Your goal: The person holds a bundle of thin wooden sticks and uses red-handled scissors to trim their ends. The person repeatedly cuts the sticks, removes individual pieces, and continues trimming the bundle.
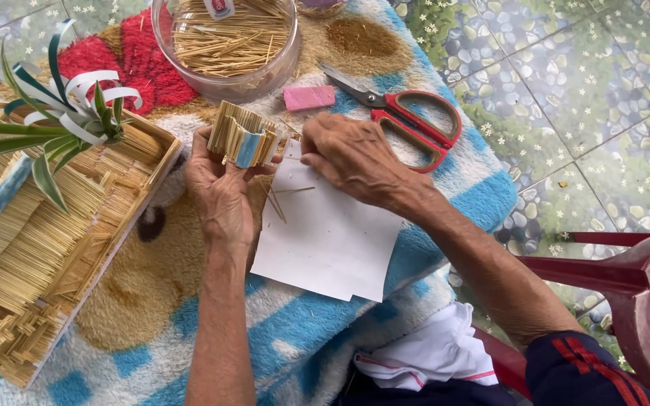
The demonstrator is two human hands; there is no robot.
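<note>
My left hand (223,192) holds a curved strip of thin straw-coloured sticks (244,135) glued side by side, with a pale blue band at its lower edge. It is held upright above a blanket-covered surface. My right hand (351,158) rests palm down on a white sheet of paper (329,240), fingers curled at the strip's right end; what its fingertips pinch is hidden. A few loose sticks (276,199) lie on the paper between my hands.
A clear round bowl of sticks (227,41) stands at the back. A pink eraser (310,98) and red-handled scissors (408,116) lie behind my right hand. A stick-built tray with a ribbon plant (47,225) fills the left. A red plastic chair (626,293) is at right.
</note>
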